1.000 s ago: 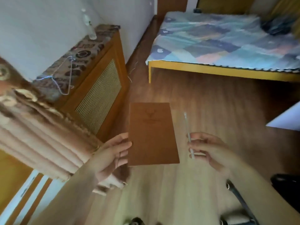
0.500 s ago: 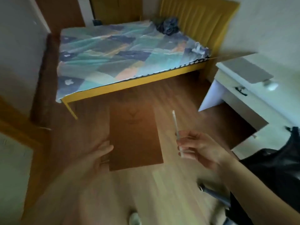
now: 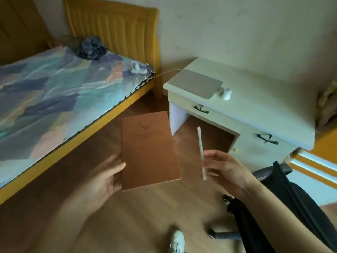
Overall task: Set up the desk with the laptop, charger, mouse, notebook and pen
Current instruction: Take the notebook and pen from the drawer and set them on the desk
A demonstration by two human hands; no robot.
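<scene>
My left hand [image 3: 107,177] grips a brown notebook [image 3: 148,150] by its left edge, held flat above the wooden floor. A thin white pen [image 3: 201,152] stands nearly upright, pinched in my right hand [image 3: 226,169]. Ahead to the right is a pale desk [image 3: 255,99]. On it lies a closed grey laptop [image 3: 199,83] with a white mouse [image 3: 226,94] just to its right. A white charger [image 3: 138,70] rests on the bed corner, and its cable [image 3: 167,72] runs across to the laptop.
A bed [image 3: 54,95] with a patchwork cover and yellow frame fills the left. A black office chair [image 3: 284,203] stands at the lower right, close to my right arm. The desk has drawers with black handles [image 3: 200,109]. My white shoe [image 3: 177,240] shows below.
The view has swung right, from a cabinet and the bed foot to the bed head and desk. Both hands keep the notebook and pen in the same hold.
</scene>
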